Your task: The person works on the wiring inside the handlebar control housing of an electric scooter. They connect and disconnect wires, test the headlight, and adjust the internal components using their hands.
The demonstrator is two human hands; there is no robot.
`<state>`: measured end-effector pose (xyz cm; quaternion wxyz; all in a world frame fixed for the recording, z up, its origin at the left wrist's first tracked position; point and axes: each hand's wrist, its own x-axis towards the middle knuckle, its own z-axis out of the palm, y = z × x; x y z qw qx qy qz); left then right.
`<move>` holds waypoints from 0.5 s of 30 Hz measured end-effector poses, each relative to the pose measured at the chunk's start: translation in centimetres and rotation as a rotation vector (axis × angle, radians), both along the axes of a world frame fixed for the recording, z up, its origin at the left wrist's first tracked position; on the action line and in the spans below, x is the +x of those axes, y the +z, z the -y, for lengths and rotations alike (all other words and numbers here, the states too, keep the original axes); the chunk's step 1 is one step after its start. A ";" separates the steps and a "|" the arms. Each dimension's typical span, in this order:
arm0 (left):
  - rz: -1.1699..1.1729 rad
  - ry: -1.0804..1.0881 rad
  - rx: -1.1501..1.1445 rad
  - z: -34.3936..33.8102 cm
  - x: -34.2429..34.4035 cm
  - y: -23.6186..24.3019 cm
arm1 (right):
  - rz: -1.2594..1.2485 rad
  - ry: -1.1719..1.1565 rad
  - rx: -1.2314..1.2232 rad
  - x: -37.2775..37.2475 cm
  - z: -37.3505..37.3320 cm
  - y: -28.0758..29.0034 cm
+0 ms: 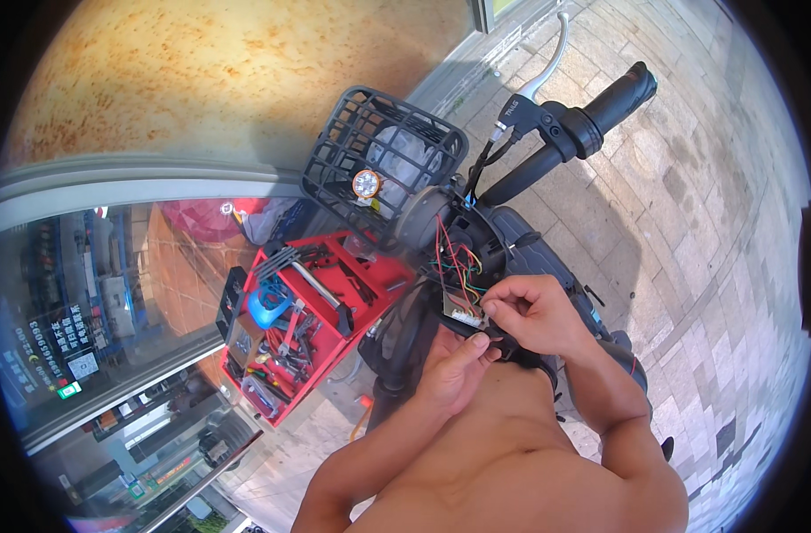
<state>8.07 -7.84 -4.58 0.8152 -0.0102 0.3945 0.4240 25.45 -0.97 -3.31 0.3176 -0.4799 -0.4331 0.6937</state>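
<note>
My left hand [451, 369] grips a small dark module with its thumb on the near edge. A white connector [466, 315] sits on the module, and thin coloured wires run into it. Just to the right, my right hand [537, 313] is closed in a pinch at the wires; the wire between its fingertips is mostly hidden. Red, yellow and green wires [450, 249] lead up from there into the opened round headlight housing [426, 218] of an electric bike.
The handlebar grip [614, 102] and silver brake lever [554, 62] reach to the upper right. A black basket [330, 160] holds a round lamp [366, 184] and clear plastic. On the left stands a red toolbox [370, 306] full of tools, beside a glass shopfront [174, 293].
</note>
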 end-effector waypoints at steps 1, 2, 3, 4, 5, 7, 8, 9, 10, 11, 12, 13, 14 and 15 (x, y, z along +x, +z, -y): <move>-0.001 0.002 0.003 0.0 0.0 0.0 | 0.036 0.047 0.004 0.0 -0.1 -0.2; -0.003 0.005 0.008 0.0 0.1 0.1 | 0.072 0.095 0.009 0.0 -0.2 -0.2; -0.007 0.014 0.005 0.0 0.1 0.0 | 0.072 0.105 0.007 0.0 -0.2 -0.2; -0.010 0.022 0.003 0.2 0.0 -0.2 | 0.072 0.115 0.005 0.0 -0.3 -0.2; -0.014 0.030 0.001 0.3 0.0 -0.3 | 0.072 0.124 0.003 -0.1 -0.3 -0.2; -0.030 0.025 0.017 0.2 0.1 -0.3 | 0.073 0.157 -0.005 0.0 -0.5 -0.1; -0.036 0.022 0.025 0.1 0.2 -0.3 | 0.074 0.174 -0.009 0.0 -0.6 0.0; -0.067 0.007 0.046 0.1 0.3 -0.1 | 0.047 0.172 -0.038 0.0 -0.6 0.0; -0.098 -0.010 0.067 0.0 0.4 0.1 | 0.019 0.170 -0.066 -0.1 -0.6 0.0; -0.130 -0.026 0.088 0.0 0.5 0.3 | -0.010 0.169 -0.094 -0.1 -0.6 0.0; -0.126 -0.025 0.081 0.0 0.5 0.3 | -0.031 0.158 -0.106 -0.1 -0.6 0.1; -0.121 -0.025 0.075 0.0 0.4 0.2 | -0.052 0.147 -0.117 -0.2 -0.7 0.3; -0.116 -0.023 0.068 0.0 0.4 0.1 | -0.073 0.137 -0.129 -0.2 -0.7 0.3; -0.074 -0.009 0.063 0.1 0.3 -0.1 | -0.042 0.142 -0.100 -0.1 -0.6 0.2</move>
